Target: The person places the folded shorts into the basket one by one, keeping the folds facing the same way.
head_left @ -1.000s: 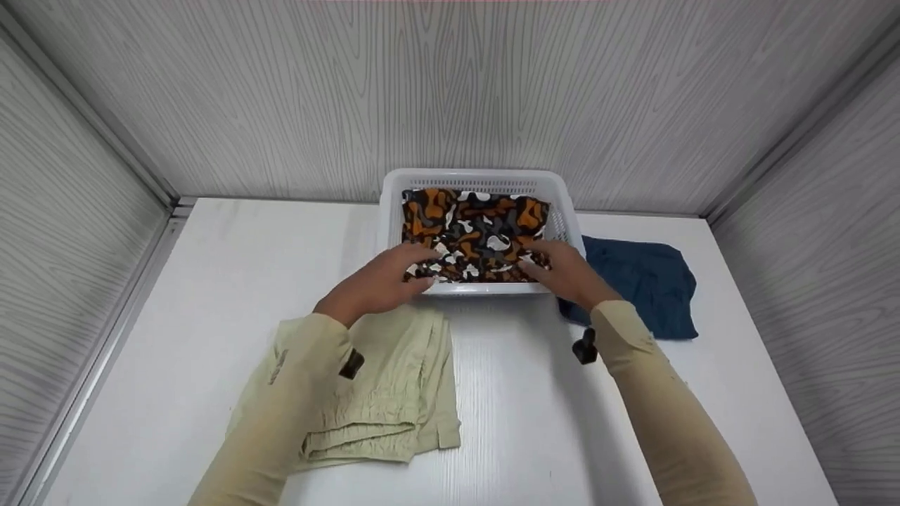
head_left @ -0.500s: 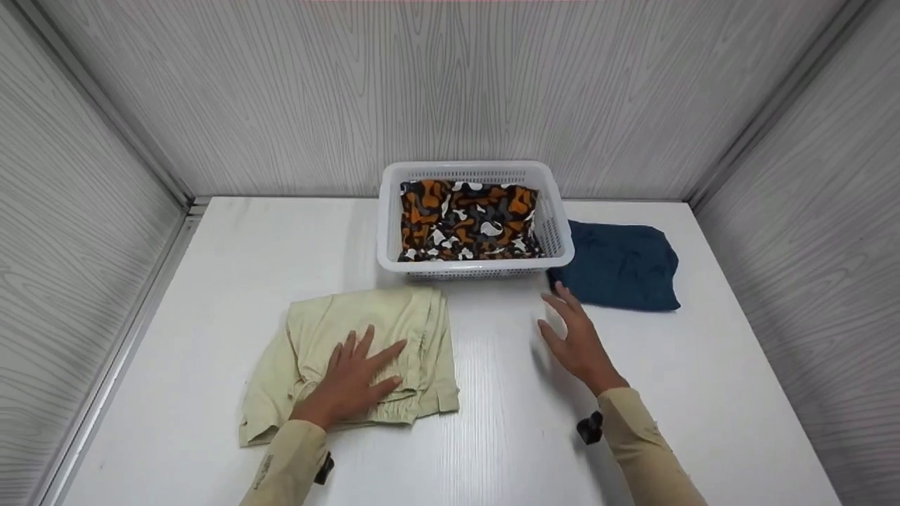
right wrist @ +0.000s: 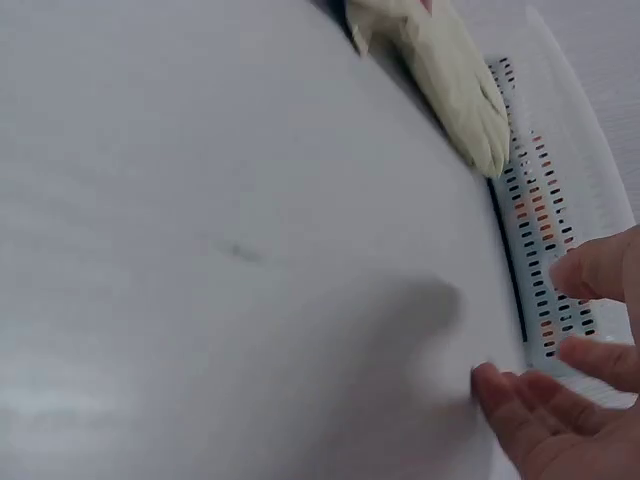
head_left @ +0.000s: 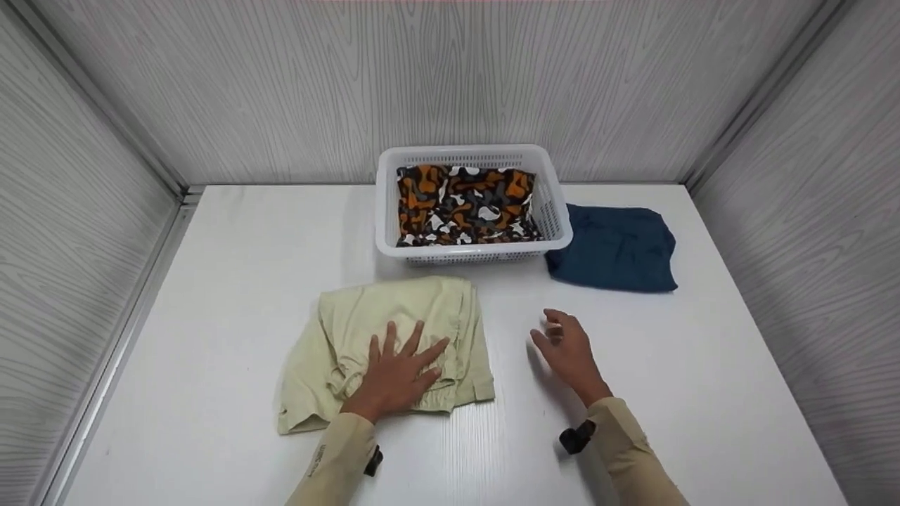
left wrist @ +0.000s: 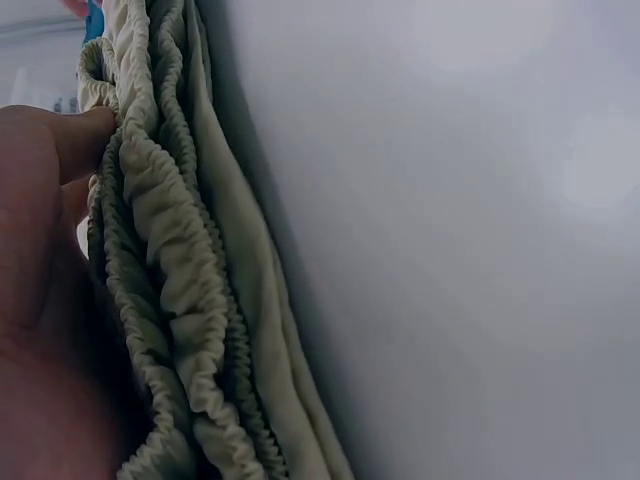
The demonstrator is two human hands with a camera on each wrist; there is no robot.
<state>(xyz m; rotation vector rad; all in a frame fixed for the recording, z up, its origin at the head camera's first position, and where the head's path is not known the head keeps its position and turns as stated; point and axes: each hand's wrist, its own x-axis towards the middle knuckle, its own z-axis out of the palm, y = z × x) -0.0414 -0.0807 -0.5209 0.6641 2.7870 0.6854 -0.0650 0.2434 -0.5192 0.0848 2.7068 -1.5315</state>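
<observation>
In the head view my left hand (head_left: 395,379) lies flat with spread fingers on a pair of folded pale-green trousers (head_left: 394,302). Their gathered elastic waistband (left wrist: 180,260) fills the left wrist view, with the left thumb (left wrist: 75,135) against its edge. My right hand (head_left: 568,351) hovers over the table to the right of the trousers, fingers loosely bent and holding nothing. The right wrist view shows its fingers (right wrist: 520,410) apart, with the basket side behind them.
A white plastic basket (head_left: 474,250) stands at the back, holding a folded cloth (head_left: 464,204) in an orange, black and white camouflage print. Right of it lies a folded dark blue garment (head_left: 615,249). Grey wood-grain panels (head_left: 450,77) enclose the white table (head_left: 246,246).
Both hands have drawn back from the basket toward me. The left has come down onto the trousers, which have slid to the right. The right has moved to the bare tabletop beside them.
</observation>
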